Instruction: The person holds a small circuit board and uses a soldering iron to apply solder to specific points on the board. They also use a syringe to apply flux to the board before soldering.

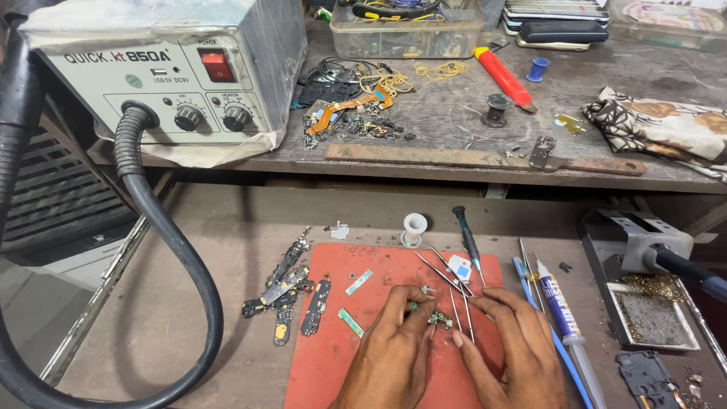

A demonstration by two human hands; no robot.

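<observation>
A small green circuit board, irregular in outline with tiny metal parts on it, lies on the red work mat and sits pinched between the fingertips of both hands. The left hand presses on it from the left with thumb and forefinger closed together; the right hand meets it from the right, its forefinger tip touching the board's edge, fingers drawn close.

Just above the pinch lie two pairs of steel tweezers, crossing each other, and one thin screwdriver with a dark handle. One white spool stands further above, at the mat's top edge. To the left of the pinch lie two narrow green strips, and beyond them a cluster of about four dark flex boards. To the right, beside the right hand, lies one tube with a white nozzle.

The mat rests on a worn, dusty brown bench. Behind it a raised shelf carries one grey hot-air station with two knobs and a black hose, one red-handled knife, a clear box of tools and scattered phone parts.
</observation>
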